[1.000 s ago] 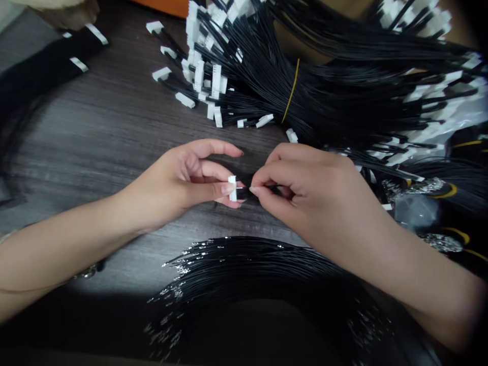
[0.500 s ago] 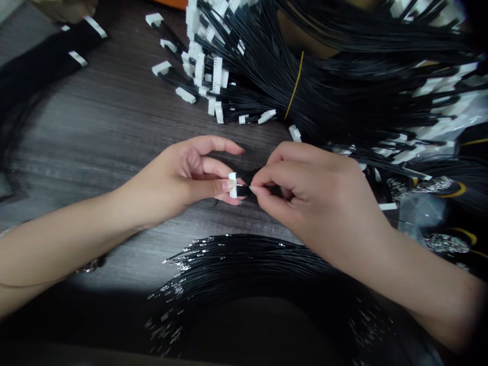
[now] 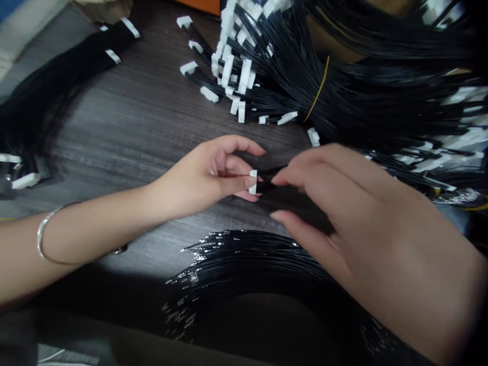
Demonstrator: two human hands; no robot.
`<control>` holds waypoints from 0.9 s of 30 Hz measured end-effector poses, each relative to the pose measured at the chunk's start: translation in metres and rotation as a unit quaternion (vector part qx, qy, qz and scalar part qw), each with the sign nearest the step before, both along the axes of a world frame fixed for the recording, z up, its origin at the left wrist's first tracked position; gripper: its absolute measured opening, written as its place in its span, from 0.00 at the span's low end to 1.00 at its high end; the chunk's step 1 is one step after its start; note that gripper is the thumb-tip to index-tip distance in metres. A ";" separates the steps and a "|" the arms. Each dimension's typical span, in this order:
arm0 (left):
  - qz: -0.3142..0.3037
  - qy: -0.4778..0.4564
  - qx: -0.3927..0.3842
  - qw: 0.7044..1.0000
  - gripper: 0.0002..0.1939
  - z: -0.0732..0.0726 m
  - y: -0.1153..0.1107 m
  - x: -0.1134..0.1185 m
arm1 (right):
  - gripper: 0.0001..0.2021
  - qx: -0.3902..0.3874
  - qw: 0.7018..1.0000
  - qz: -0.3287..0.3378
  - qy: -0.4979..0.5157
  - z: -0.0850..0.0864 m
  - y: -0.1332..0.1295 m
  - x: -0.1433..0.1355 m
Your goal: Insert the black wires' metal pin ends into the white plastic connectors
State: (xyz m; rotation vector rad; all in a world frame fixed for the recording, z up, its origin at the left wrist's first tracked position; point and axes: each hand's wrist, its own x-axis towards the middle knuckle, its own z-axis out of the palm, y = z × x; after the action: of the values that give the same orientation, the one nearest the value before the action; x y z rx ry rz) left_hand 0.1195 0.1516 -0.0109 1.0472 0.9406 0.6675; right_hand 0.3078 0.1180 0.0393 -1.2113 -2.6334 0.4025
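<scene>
Over the middle of the bench [image 3: 133, 132], the left hand [image 3: 211, 175] is holding 1 white connector [image 3: 253, 182] in a narrow pinch. The right hand [image 3: 366, 229] is no longer pinching but is opening wide beside the black wires [image 3: 266, 183], so the work on 1 wire is probably finishing.

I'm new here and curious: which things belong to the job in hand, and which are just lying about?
Seemingly in use:
white connector, pinched by left hand
black wires at it, near right hand
metal-tipped wires below, probably

Seemingly lying about:
yellow-banded bundle
upper-left bundle
orange object, top edge
</scene>
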 end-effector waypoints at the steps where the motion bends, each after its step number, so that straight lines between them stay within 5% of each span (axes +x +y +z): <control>1: 0.004 -0.001 -0.001 1.000 0.16 0.000 0.000 0.000 | 0.06 -0.021 0.999 0.024 0.010 0.002 -0.004 0.000; 7: 0.001 -0.018 -0.004 1.000 0.16 0.000 0.000 -0.002 | 0.07 -0.112 0.987 0.113 0.008 -0.020 -0.011 -0.014; 16: 0.008 -0.019 -0.012 1.000 0.16 0.000 0.000 -0.002 | 0.04 -0.232 0.973 0.013 0.010 -0.025 -0.013 -0.019; 27: -0.011 -0.057 -0.015 0.998 0.16 -0.007 0.002 -0.004 | 0.07 -0.127 0.990 0.044 -0.036 -0.029 -0.023 -0.026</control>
State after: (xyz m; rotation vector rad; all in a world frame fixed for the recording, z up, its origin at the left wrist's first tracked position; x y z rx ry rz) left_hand 0.1159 0.1535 -0.0179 0.9817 0.8369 0.6862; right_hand 0.2817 0.0946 0.0104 -1.2015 -2.7698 0.7432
